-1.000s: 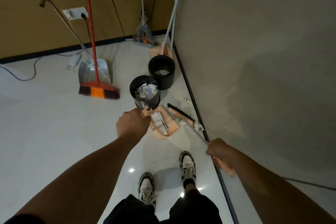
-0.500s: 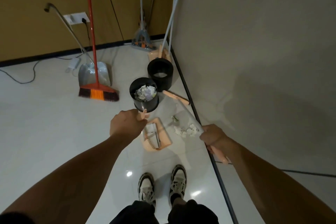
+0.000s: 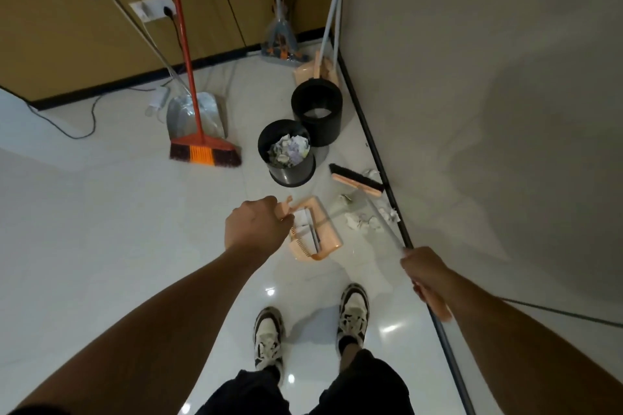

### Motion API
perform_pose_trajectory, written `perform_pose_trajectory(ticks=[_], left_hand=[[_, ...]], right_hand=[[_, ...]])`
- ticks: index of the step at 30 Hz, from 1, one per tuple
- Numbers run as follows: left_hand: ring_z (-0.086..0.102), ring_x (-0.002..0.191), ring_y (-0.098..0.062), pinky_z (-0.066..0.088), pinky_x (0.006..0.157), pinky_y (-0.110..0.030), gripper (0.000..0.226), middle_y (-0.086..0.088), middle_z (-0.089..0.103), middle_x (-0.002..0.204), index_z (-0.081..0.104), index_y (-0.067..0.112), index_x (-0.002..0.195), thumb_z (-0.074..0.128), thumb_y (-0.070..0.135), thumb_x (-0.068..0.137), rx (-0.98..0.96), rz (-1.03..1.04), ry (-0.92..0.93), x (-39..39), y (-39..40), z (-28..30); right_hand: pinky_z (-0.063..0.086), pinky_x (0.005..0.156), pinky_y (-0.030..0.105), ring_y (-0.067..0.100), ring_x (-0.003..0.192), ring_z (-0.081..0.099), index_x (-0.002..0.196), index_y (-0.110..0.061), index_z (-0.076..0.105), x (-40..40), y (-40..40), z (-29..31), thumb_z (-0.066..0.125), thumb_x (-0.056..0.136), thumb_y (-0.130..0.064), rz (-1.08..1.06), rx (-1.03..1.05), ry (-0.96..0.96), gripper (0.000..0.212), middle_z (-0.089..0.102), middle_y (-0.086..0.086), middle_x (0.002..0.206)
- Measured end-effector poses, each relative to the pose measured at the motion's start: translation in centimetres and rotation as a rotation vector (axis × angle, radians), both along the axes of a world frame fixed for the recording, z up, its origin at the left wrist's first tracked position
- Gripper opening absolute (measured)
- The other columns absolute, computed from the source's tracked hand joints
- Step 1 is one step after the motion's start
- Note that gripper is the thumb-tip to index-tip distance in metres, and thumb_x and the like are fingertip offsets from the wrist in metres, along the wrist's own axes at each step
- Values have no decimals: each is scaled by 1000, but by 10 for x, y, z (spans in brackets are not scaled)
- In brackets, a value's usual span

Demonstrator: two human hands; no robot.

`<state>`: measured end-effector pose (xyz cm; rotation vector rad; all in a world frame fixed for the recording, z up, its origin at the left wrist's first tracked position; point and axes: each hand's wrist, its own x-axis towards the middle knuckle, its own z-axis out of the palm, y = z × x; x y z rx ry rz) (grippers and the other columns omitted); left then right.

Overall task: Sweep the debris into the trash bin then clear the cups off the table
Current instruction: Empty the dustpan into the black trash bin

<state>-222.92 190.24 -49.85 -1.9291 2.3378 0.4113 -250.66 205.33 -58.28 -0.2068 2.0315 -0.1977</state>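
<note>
The white tiled floor (image 3: 101,212) spreads out beneath both arms, meeting a brown panelled wall (image 3: 67,27) far ahead of the hands and a pale grey wall (image 3: 488,77) just right of the right hand. The left hand (image 3: 254,227) is closed round the short handle of a peach dustpan (image 3: 315,232), which sits on the floor just beyond and to the right of that grip, its mouth turned toward the right. The right hand (image 3: 426,274) is wrapped round the peach end of a long-handled broom (image 3: 357,183); the shaft runs forward and left from this grip to the black-bristled head, which rests on the floor by the skirting, well ahead of the hand. Between the broom head and the dustpan, forward and left of the right grip, lies the debris (image 3: 365,221), a loose scatter of crumpled white paper bits, with one more scrap just behind the bristles. Straight ahead of the left grip stands a black trash bin (image 3: 288,158) filled with crumpled paper, and touching or just beside it, farther on, a second black bin (image 3: 317,111). Off to the left of these, an orange broom (image 3: 202,152) stands in front of a metal dustpan (image 3: 195,114). Below the hands, two sneakers (image 3: 354,310) stand on the tiles.
</note>
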Motion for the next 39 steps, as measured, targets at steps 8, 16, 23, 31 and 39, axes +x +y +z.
perform_pose_trajectory(ticks=[8,16,23,31,39], left_hand=[[42,50,-9,30,48,-22,31,10,47,59,46,27,66,48,54,82,34,-65,60,19,-6,7],[55,63,-21,46,59,-26,27,-2,63,75,46,28,71,49,50,86,-68,-326,36,45,-50,23],[52,57,-13,39,53,-24,32,7,56,63,51,25,67,55,52,83,11,-213,93,38,-74,20],[43,47,-4,24,46,-19,40,13,46,53,41,28,61,53,56,87,-26,-152,-1,5,-106,9],[48,49,-6,31,48,-19,33,11,51,55,47,26,64,56,49,86,-32,-189,-19,-39,-140,1]], right_hand=[[41,47,25,18,50,52,90,-6,60,80,53,49,49,96,-13,92,7,21,14,56,6,65],[39,53,30,18,53,46,103,-2,63,137,34,107,51,96,-11,-94,-159,-35,16,50,8,64],[28,41,19,12,37,34,95,-17,58,100,-37,96,59,97,-17,-454,-368,-269,2,41,6,55],[27,39,19,12,34,35,114,-11,58,15,-150,31,52,97,-21,-411,-342,-228,20,42,7,60],[38,41,22,15,34,45,82,-14,57,-1,-152,-18,55,90,-31,-424,-173,-256,19,52,4,47]])
